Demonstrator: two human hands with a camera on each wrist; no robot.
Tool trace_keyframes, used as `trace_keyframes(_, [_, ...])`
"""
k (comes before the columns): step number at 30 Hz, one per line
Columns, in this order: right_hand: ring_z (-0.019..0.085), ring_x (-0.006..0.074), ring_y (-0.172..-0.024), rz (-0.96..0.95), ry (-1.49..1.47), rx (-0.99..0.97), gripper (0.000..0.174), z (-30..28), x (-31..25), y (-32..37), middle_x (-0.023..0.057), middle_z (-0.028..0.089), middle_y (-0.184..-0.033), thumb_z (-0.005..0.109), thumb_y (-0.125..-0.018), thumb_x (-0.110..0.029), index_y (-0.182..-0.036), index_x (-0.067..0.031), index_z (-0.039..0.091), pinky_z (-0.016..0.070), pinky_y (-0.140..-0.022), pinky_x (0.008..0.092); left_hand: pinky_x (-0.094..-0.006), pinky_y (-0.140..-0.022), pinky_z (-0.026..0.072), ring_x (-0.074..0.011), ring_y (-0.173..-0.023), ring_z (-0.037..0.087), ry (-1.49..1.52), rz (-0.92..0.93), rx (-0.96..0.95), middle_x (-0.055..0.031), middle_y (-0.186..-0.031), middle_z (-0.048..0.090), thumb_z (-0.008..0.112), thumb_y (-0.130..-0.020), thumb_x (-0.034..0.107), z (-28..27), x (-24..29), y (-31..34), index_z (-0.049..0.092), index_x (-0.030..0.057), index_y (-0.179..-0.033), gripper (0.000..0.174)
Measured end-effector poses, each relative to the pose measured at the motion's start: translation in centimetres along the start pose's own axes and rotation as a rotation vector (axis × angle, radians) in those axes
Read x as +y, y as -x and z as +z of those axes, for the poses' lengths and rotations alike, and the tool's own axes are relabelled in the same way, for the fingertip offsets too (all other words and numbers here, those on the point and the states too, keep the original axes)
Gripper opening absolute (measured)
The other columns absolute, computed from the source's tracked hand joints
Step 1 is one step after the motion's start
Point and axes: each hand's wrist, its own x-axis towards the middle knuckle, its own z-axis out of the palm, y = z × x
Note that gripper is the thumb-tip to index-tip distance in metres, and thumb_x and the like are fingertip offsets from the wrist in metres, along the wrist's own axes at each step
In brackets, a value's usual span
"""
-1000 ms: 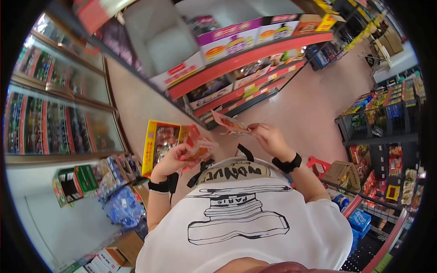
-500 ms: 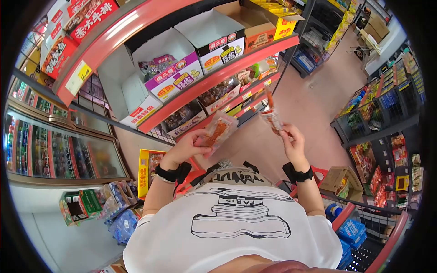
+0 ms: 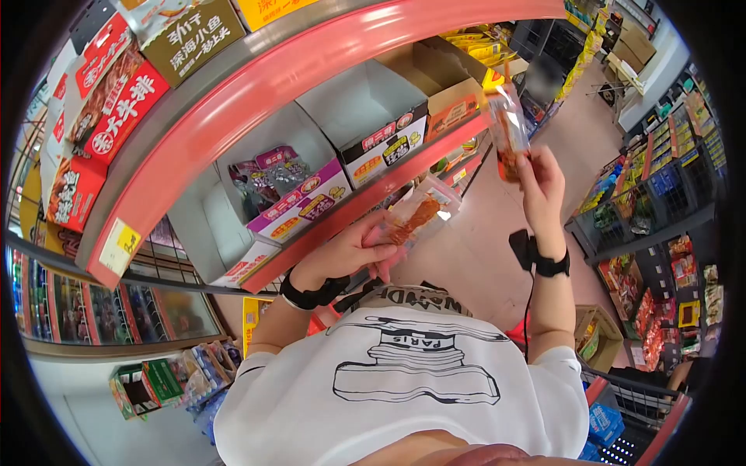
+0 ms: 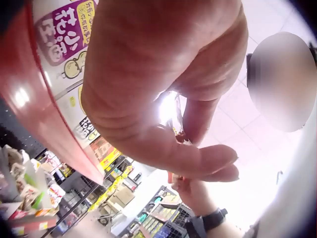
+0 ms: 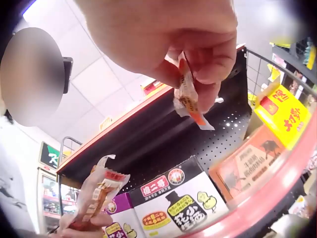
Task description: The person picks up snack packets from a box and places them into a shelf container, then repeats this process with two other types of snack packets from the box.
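Observation:
My left hand (image 3: 346, 252) grips a clear snack packet (image 3: 416, 220) with orange-brown food inside, its thumb across the near end. In the left wrist view the curled fingers hide most of that packet. Raised further right, my right hand (image 3: 542, 186) pinches another clear snack packet (image 3: 509, 132) at its lower end. The right wrist view shows this narrow packet (image 5: 188, 96) between thumb and fingers, and the left hand's packet (image 5: 96, 196) lower left. Both hands are in front of a shelf holding a purple-and-white box (image 3: 299, 203) with purple packets inside.
A red shelf edge (image 3: 210, 101) crosses above the hands, with red snack boxes (image 3: 124, 109) on it. Beside the purple box stand a white-and-black carton (image 3: 385, 147) and an orange-brown carton (image 3: 451, 109). A dark rack (image 3: 660, 182) of goods is at the right.
Both hands have risen from near the waist toward the shelf, each with its packet. The right hand has moved up and right, and the head view has shifted closer to the shelf.

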Motion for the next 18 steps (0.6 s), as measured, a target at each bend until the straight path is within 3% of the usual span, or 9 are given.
trace_keyframes(5, [0.050,0.0100,-0.057,-0.128,0.179,-0.085,0.012,3.0,1.3,-8.0,0.0067,0.052,-0.061,0.054,-0.082,-0.011,-0.082,0.0010,0.052,0.0408,-0.052,0.0259,-0.0203,-0.049,0.0436,-0.0127,-0.060,0.060,0.042,0.008,-0.001,-0.0064,-0.092,0.058,0.051,-0.087,0.014,0.1,1.1,-0.7,0.027,0.0054,-0.128,0.049])
trace_keyframes(7, [0.052,0.0160,-0.055,-0.156,0.274,-0.119,0.016,4.5,0.2,-10.7,0.0117,0.052,-0.059,0.055,-0.080,-0.015,-0.082,0.0010,0.053,0.0415,-0.053,0.0287,-0.0206,-0.050,0.0435,-0.0129,-0.060,0.060,0.046,0.006,0.020,-0.0072,-0.093,0.058,0.051,-0.087,0.015,0.3,1.7,-0.6,0.025,0.0050,-0.130,0.051])
trace_keyframes(9, [0.057,0.0320,-0.062,-0.243,0.333,-0.136,0.019,6.1,1.4,-13.6,0.0178,0.057,-0.067,0.054,-0.078,-0.020,-0.084,-0.0013,0.056,0.0440,-0.057,0.0378,-0.0211,-0.055,0.0450,-0.0131,-0.067,0.060,0.071,-0.006,0.048,-0.0089,-0.095,0.058,0.051,-0.087,0.015,0.4,2.0,-0.6,0.021,0.0059,-0.134,0.056])
trace_keyframes(11, [0.057,0.0355,-0.068,-0.398,0.553,-0.176,0.018,7.4,1.8,-15.8,0.0193,0.058,-0.072,0.053,-0.077,-0.019,-0.084,-0.0029,0.057,0.0456,-0.060,0.0416,-0.0214,-0.057,0.0454,-0.0129,-0.072,0.059,0.132,-0.024,0.130,-0.0094,-0.096,0.058,0.051,-0.086,0.016,1.1,2.4,-0.8,0.022,0.0056,-0.134,0.057])
trace_keyframes(15, [0.058,0.0351,-0.070,-0.508,0.622,-0.243,0.016,9.2,3.9,-18.2,0.0184,0.059,-0.073,0.052,-0.074,-0.017,-0.084,-0.0053,0.058,0.0469,-0.062,0.0432,-0.0222,-0.064,0.0459,-0.0116,-0.081,0.056,0.162,0.019,0.345,-0.0102,-0.098,0.058,0.051,-0.085,0.016,3.3,3.6,-1.7,0.027,0.0043,-0.133,0.055])
trace_keyframes(18, [0.059,0.0316,-0.068,-0.552,0.727,-0.335,0.013,9.9,5.3,-19.8,0.0155,0.060,-0.072,0.053,-0.071,-0.016,-0.075,-0.0059,0.060,0.0484,-0.062,0.0417,-0.0202,-0.059,0.0430,-0.0102,-0.073,0.055,0.178,0.094,0.375,-0.0085,-0.095,0.059,0.050,-0.084,0.017,3.8,4.1,-3.2,0.030,0.0037,-0.132,0.053])
